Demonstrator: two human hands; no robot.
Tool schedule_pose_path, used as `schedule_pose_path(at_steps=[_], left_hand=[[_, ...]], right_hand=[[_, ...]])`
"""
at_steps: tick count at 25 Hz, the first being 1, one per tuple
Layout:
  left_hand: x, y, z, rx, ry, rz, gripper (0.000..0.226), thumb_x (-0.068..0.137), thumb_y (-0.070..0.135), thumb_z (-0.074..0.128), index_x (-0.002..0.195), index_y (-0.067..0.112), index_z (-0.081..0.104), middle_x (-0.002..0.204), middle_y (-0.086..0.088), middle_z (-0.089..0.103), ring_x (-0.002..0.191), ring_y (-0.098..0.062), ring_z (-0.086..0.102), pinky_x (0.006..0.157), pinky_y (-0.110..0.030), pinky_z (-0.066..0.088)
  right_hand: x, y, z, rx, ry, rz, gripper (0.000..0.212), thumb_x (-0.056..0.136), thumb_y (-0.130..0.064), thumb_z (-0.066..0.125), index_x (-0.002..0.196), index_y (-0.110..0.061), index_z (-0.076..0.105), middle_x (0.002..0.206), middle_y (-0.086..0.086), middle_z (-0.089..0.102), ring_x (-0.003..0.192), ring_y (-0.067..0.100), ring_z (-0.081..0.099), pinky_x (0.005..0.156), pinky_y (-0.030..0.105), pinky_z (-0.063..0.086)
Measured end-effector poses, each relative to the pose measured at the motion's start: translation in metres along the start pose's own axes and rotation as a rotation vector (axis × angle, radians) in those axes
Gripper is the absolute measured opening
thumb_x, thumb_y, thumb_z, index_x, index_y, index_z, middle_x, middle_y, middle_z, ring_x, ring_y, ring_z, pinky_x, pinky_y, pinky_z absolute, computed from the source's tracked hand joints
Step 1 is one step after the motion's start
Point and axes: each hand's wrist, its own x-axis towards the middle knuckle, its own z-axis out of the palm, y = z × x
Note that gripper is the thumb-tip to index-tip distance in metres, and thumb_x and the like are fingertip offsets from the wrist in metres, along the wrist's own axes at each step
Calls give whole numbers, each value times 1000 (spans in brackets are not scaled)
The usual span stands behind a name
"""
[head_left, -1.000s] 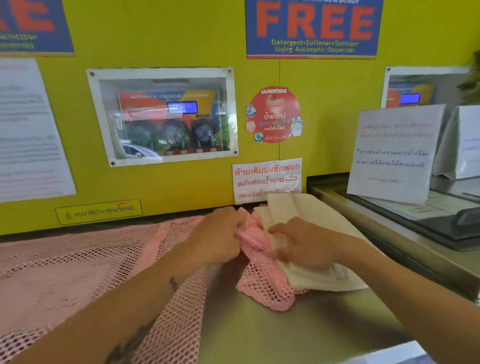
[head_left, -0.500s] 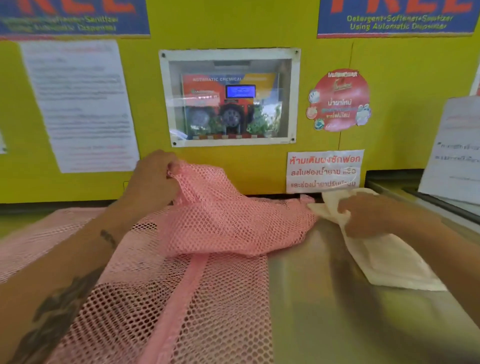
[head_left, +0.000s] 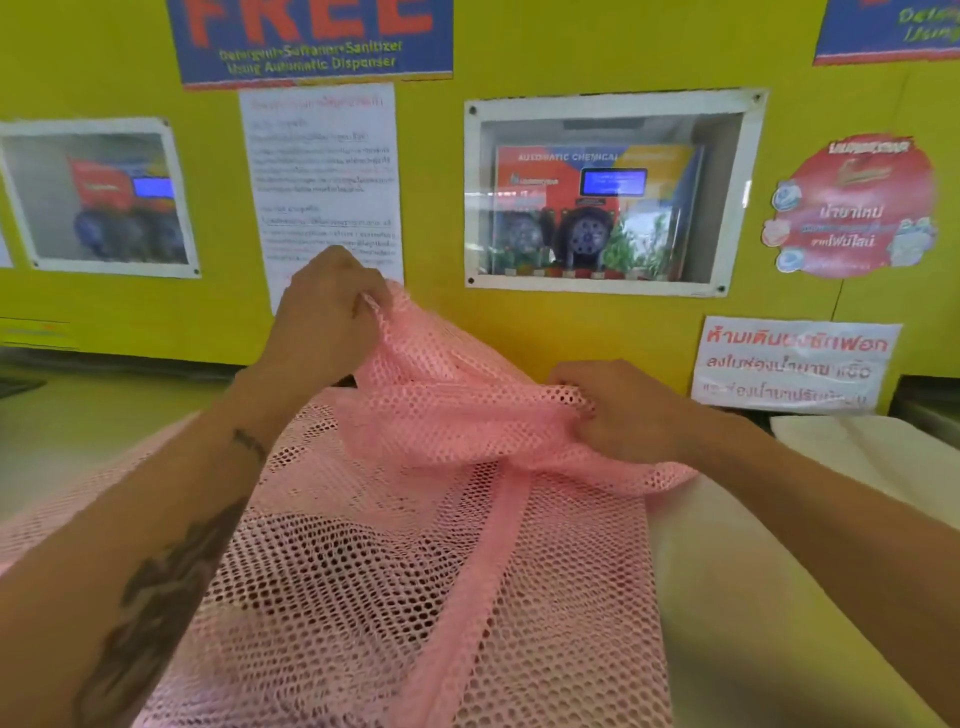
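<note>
A large pink mesh laundry bag (head_left: 415, 571) lies spread over the steel counter (head_left: 727, 597) in front of me. My left hand (head_left: 327, 317) grips a raised edge of the mesh and holds it up near the yellow wall. My right hand (head_left: 623, 410) grips another bunched edge of the same bag, lower and to the right. A cream folded cloth (head_left: 872, 452) lies on the counter at the right, apart from both hands.
The yellow wall (head_left: 519, 332) stands right behind the counter, with two windowed dispenser boxes (head_left: 608, 192), paper notices (head_left: 322, 176) and a red round sticker (head_left: 852, 208). A white warning sign (head_left: 795, 364) leans at the counter's back right.
My right hand has let go of the cream cloth and taken hold of the pink mesh. My left hand has lifted its edge of the bag higher. The view has swung left.
</note>
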Motion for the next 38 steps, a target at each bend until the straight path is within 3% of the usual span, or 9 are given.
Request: schedule_pose_path(at_steps=[4,7,9,13,20,24,28,33,38], left_hand=[[-6,-37,-41,217,-41,-277,32,74,3,46,87,7,76,95,-14,60,92,-39,59,76,-38,46],[-20,-37,-58,304,-559,-417,26,84,6,52,94,17,73,103,-3,57,101,-30,57,79,-35,42],[-25,-24,-63,169,-693,-395,32,87,6,50,93,28,72,109,0,59,97,-28,59,81,-38,46],[-29,18,-33,-45,-673,-198,24,94,20,50,101,34,68,113,7,65,103,-14,59,88,-33,46],[-52,18,43,331,-1354,-175,68,97,59,30,155,29,11,164,-6,12,149,-26,18,119,-45,15],[-43,15,40,468,-1193,-199,76,85,68,37,149,27,33,158,-1,34,140,-24,36,115,-46,29],[-30,43,8,130,-893,-174,26,93,49,49,111,35,63,122,10,58,106,-14,53,88,-33,42],[-44,74,-48,-101,-1241,-67,17,86,46,65,78,32,69,63,13,62,60,0,55,64,-25,39],[-83,69,-36,103,-1295,-32,39,75,46,74,112,49,61,97,19,62,89,-1,59,84,-35,50]], right_hand=[[-25,10,-12,69,-26,-144,35,79,-9,73,68,-32,50,69,-13,55,68,4,50,63,30,39],[-48,10,-18,22,-593,-64,21,74,-20,72,73,-36,60,85,-9,66,82,10,61,79,37,52],[-47,10,-24,249,-737,-14,17,75,-24,72,84,-38,69,94,-2,73,88,13,67,83,38,54],[-18,7,-20,263,-232,69,24,89,-22,67,107,-38,65,103,-9,69,99,10,66,91,36,52],[-12,-8,38,-104,-461,73,44,90,-24,55,129,-42,46,143,-10,43,130,14,40,110,45,33],[-16,3,26,-252,-154,117,42,86,-19,55,125,-36,52,138,-7,48,129,15,43,108,44,35],[-30,-6,15,-8,-358,50,40,89,-45,59,127,-38,54,134,-15,50,123,7,45,104,32,37],[-29,7,29,-42,-284,84,15,85,-21,64,100,-24,66,108,-8,62,102,14,55,89,35,45],[-14,10,39,-100,84,139,14,89,-15,56,94,-26,62,103,-6,61,97,17,57,82,37,48]])
